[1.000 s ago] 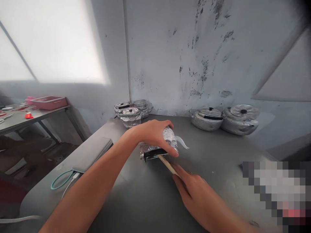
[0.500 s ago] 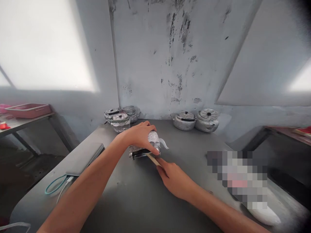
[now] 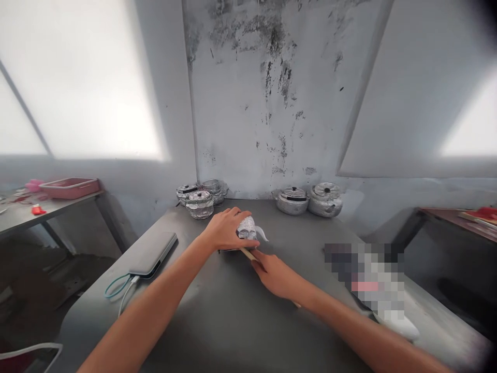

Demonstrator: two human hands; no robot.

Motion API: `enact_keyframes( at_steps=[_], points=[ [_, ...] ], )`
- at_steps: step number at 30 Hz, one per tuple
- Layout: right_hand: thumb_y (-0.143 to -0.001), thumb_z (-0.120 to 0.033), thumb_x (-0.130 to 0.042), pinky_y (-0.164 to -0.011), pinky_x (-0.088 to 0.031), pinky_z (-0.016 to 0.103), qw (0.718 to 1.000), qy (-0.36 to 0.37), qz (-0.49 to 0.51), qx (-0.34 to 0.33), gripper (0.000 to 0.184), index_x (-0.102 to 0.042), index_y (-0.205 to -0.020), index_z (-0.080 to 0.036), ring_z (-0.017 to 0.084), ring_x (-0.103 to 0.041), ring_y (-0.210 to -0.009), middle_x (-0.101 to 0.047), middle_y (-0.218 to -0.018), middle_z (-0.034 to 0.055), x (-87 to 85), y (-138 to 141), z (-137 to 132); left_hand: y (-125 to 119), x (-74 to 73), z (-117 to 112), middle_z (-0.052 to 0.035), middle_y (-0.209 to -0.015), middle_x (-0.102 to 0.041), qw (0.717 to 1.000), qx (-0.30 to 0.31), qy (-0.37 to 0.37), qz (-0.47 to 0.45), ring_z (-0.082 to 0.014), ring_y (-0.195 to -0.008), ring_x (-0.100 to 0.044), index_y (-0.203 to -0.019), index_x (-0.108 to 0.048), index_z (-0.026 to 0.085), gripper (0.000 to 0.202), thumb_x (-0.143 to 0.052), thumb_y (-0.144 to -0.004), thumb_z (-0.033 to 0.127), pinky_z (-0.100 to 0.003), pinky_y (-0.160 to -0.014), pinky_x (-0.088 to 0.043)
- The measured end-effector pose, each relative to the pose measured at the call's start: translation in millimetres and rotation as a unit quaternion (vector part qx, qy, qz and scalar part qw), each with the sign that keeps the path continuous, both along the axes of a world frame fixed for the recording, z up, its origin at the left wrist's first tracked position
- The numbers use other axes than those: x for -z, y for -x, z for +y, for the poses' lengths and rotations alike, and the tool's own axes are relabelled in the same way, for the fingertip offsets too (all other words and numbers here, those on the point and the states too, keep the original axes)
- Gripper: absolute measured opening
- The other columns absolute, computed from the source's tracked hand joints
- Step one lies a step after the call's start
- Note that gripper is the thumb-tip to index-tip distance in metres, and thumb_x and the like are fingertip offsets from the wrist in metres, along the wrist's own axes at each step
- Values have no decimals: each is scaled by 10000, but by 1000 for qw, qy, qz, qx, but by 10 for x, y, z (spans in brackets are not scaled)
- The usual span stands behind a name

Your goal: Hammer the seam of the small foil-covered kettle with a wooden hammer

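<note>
My left hand [image 3: 227, 229] is wrapped over a small silvery, foil-like object [image 3: 247, 227] near the middle of the grey table [image 3: 217, 321]. Most of that object is hidden under my palm and fingers. A curved whitish strip [image 3: 263, 234] sticks out from its right side. Between the closed fingers of my right hand [image 3: 277, 274] is a thin wooden stick [image 3: 248, 254]. Its far tip meets the near side of the foil-like object, close to my left thumb, and its other end shows below my right wrist.
Several small silvery lidded pots [image 3: 200, 203] stand at the back left. A lidded pot [image 3: 292, 201] and a rounder kettle-like one [image 3: 326, 199] are at the back right. A grey power bank [image 3: 153, 254] with cables lies left. A pixelated item [image 3: 373, 285] lies right. A pink basket [image 3: 70, 188] sits on a side table.
The view has shifted slightly. The object's black strip, visible before under my left hand, is now mostly out of sight. Both hands keep their hold, and the stick's lower end now shows.
</note>
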State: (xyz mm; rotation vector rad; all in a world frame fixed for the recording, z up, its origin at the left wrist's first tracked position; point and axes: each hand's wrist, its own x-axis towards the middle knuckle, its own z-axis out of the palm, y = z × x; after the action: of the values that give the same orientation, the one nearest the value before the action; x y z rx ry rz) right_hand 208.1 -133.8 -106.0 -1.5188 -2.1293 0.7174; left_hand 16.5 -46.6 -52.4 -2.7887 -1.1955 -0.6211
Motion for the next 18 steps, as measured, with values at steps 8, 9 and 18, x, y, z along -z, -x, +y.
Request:
enact_keyframes(
  at_steps=[8, 9, 18],
  points=[
    [-953, -267, -418, -602, -377, 279, 999, 25, 14, 24, 236, -613, -847, -186, 156, -544, -632, -646, -768, 36, -86, 22, 62, -44, -78, 242, -75, -1279, -664, 999, 10, 4, -41, -292, -1173, -610, -1343, -585, 243, 556, -482, -933, 605, -388, -970, -481],
    [-936, -261, -432, -577, -372, 273, 998, 42, 17, 31, 221, -597, -812, -183, 146, -523, -603, -618, -730, 25, -85, 9, 70, -65, -73, 257, -73, -1286, -655, 999, 9, -8, -42, -291, -1202, -592, -1282, -630, 248, 513, -493, -929, 593, -387, -991, -473],
    [-1002, -488, -339, -426, -403, 201, 980, 190, 53, 15, 386, -565, -1189, -238, 110, -492, -513, -534, -713, -42, -135, -142, -2, -49, 29, 227, -32, -1162, -697, 995, -33, 17, -94, -269, -1037, -671, -1291, -603, 303, 479, -516, -915, 588, -373, -914, -505]
  ],
)
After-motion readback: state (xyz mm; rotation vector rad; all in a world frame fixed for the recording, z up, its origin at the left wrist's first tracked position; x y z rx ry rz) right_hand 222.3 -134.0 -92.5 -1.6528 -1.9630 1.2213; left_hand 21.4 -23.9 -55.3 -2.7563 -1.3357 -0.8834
